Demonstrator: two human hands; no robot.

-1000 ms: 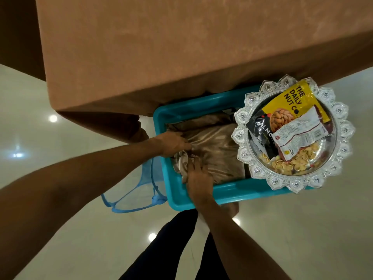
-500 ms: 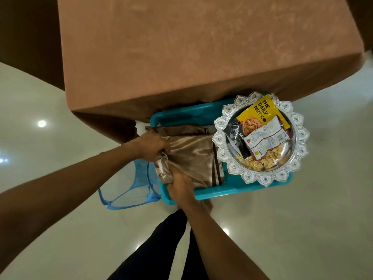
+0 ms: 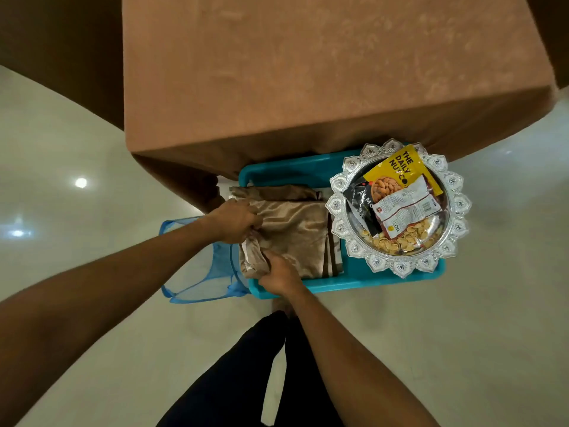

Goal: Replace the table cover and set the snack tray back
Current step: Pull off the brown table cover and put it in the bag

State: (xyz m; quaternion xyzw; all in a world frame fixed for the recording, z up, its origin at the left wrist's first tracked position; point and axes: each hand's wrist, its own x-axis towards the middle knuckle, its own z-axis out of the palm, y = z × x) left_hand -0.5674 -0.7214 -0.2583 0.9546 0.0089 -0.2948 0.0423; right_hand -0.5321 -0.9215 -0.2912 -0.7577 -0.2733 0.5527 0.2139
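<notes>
Pale, glossy floor tiles reflect ceiling lights around a person in dark trousers (image 3: 246, 365) who stands over a teal plastic tub (image 3: 369, 285) set on the floor. Nearest the camera, the right hand (image 3: 281, 277) has its fingers curled around the near left corner of a folded golden-brown satin cover (image 3: 295, 229). Just beyond it, the left hand (image 3: 234, 221) clutches the same bunched left edge. Neither hand is open, and between them they gather the fabric where it laps over the tub's left rim. The grip suggests the fold is being taken out whole, to be spread later, not shaken loose here.

A blue mesh hamper (image 3: 200, 282) stands against the tub's left side, apparently waiting for the used cloth. An ornate silver snack tray (image 3: 461, 202) is perched across the tub's right end, just beside the folded cover. It holds a yellow nut packet (image 3: 397, 167), a white-labelled packet (image 3: 406, 208) and loose nuts (image 3: 400, 241). It seems parked there to keep the top free for the change.

Beyond, the counter (image 3: 308, 72) wears a plain brown cover with nothing on it. By this view the swap is not yet done and the tray not yet returned.
</notes>
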